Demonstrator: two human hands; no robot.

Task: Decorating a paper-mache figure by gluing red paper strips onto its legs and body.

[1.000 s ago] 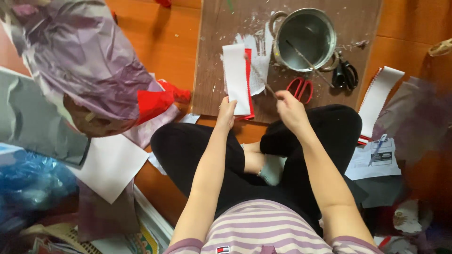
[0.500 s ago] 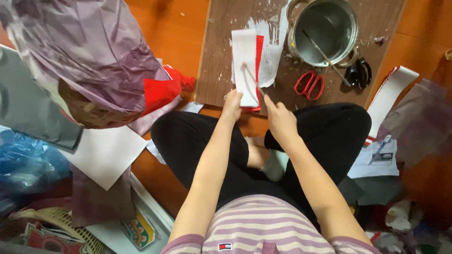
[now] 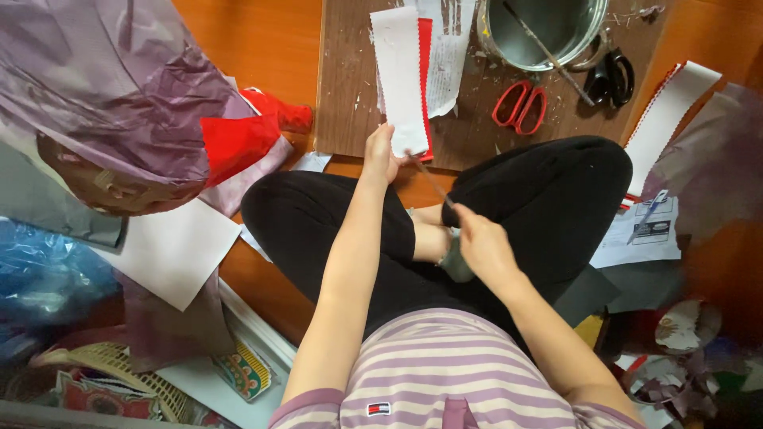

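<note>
two hands busy: left hand [image 3: 380, 151] pins the white paper strip [image 3: 400, 79] on the wooden board [image 3: 350, 103]; right hand [image 3: 483, 248] closed on a thin stick [image 3: 433, 181]. best keep strokes light.

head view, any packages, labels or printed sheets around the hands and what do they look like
Printed sheet: floor right of the knee, white rectangle with dark blocks.
Small printed pack: lower left, by a woven basket, multicoloured pattern.
Shirt patch: hem of the striped shirt, small, red, white and dark.
</note>
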